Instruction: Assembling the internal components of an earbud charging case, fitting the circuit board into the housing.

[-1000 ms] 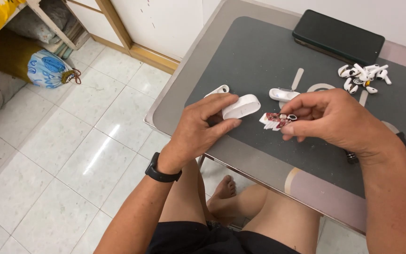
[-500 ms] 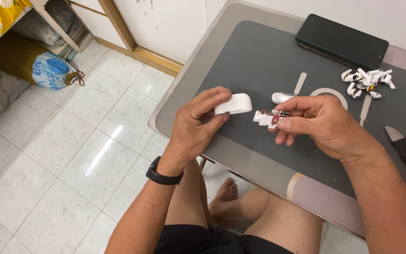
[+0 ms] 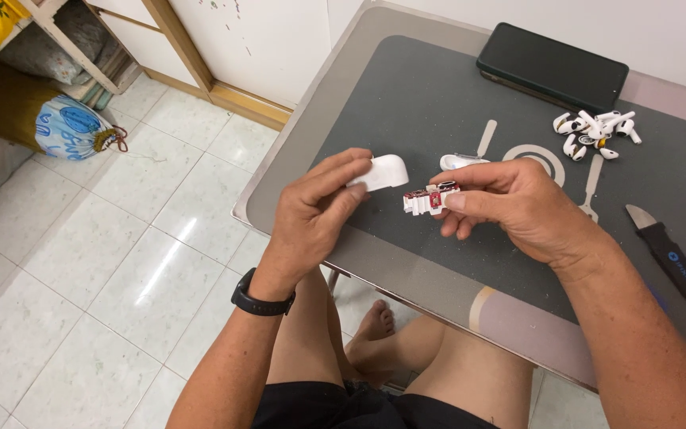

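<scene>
1. White plastic makes up the small rounded case shell (image 3: 380, 171), which the left hand (image 3: 315, 210) pinches between thumb and fingertips just above the near left part of the dark mat (image 3: 430, 103).
2. The right hand (image 3: 518, 206) grips a small white inner frame (image 3: 429, 199) with a red circuit piece on it, thumb below and forefinger on top; it is held level, just right of the shell and apart from it by a narrow gap.
3. Both hands hover over the near edge of the tabletop (image 3: 406, 278), the left wrist wearing a black watch (image 3: 261, 300).
4. A second white rounded piece (image 3: 458, 161) lies on the mat just behind the right hand's fingers.
5. A heap of white earbud parts (image 3: 595, 131) sits toward the far right of the mat, well apart from the hands.
6. A dark flat case (image 3: 553, 67) lies along the far edge of the tabletop, behind that heap.
7. A black-handled prying tool (image 3: 668, 254) rests near the right edge, beside the right forearm.
8. Below the tabletop the person's bare legs and a foot show over pale floor tiles (image 3: 121, 262), and a blue tied bag (image 3: 73, 127) lies on the floor at far left.
</scene>
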